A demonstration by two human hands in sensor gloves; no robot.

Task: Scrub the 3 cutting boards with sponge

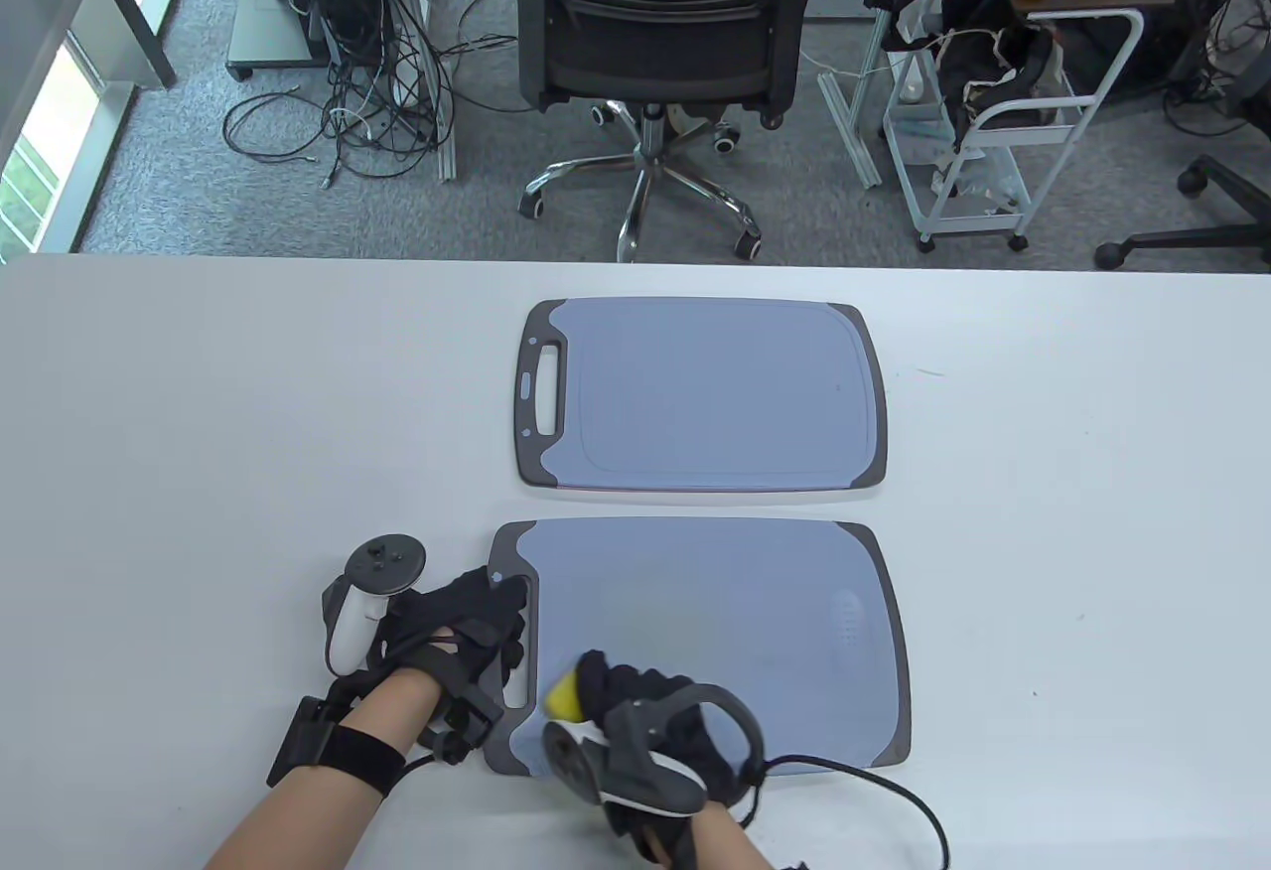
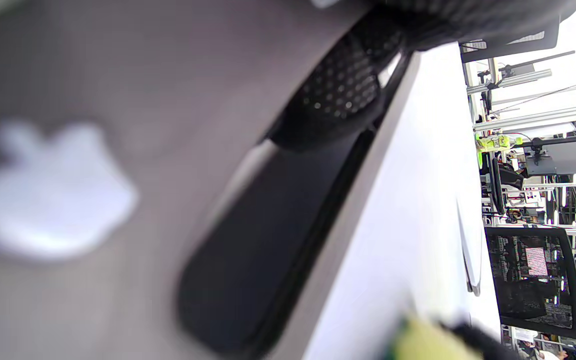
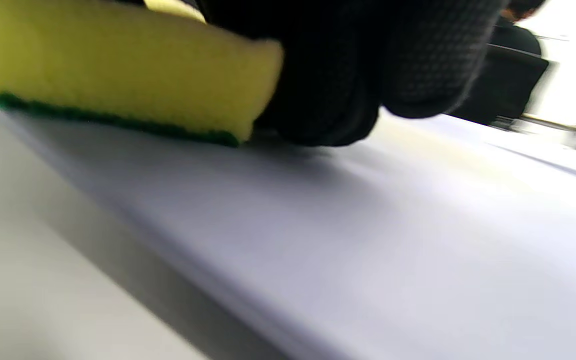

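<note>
We had the white table (image 1: 199,433) carrying two blue-grey cutting boards with dark rims, the far board (image 1: 700,395) lying untouched beyond the near board (image 1: 715,642); a third board did not show in any view. Our left hand (image 1: 462,632) lay on the near board's handle end at its left edge, fingers curled at the handle slot (image 2: 268,240), in our judgement to keep the board from sliding under the strokes. Our right hand (image 1: 635,701) gripped the yellow sponge (image 3: 118,65) with its fingers wrapped over the top, green scouring face pressed flat on the board's near-left part. Beyond the table's far edge we had grey carpet, a black office chair (image 1: 660,26), tangled cables (image 1: 367,115) and a white cart (image 1: 1003,135).
</note>
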